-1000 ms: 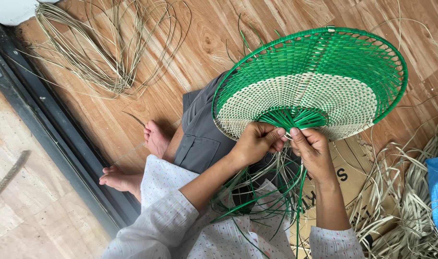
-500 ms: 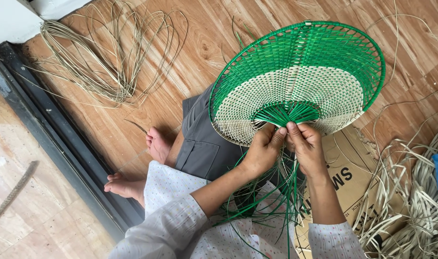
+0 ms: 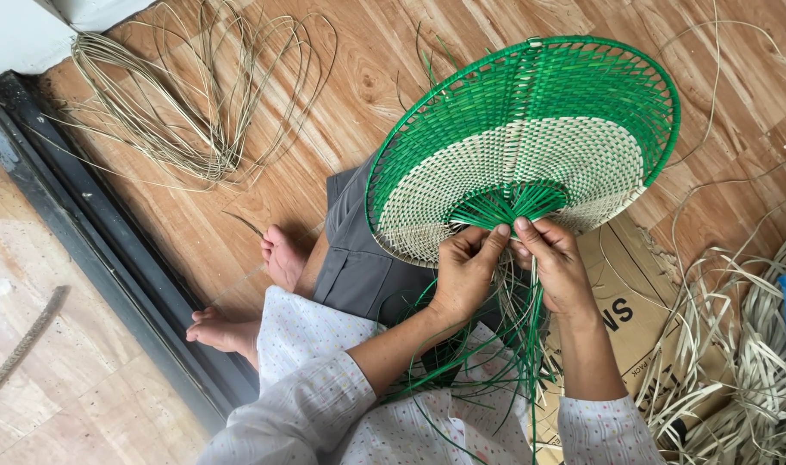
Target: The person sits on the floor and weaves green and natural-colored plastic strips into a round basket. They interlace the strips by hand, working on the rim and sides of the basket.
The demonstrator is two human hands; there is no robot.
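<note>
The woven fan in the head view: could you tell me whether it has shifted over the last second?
Cannot tell. The woven fan sits further left in the picture, but the coil of straw strands on the floor drifted the same way, so the camera moved.

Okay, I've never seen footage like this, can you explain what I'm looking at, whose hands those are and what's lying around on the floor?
There is no machine here. The one view comes from a camera worn on a person's head, looking down at their own lap and hands as they sit on a wooden floor. The left hand and right hand pinch green strips at the base of a round woven fan-shaped piece, green at the rim and centre with a pale band between. Loose green strips hang down from it over the lap. On the floor, a coil of pale fibre lies at upper left, a heap of flat pale strips at right, and brown cardboard sits under the right arm.
</note>
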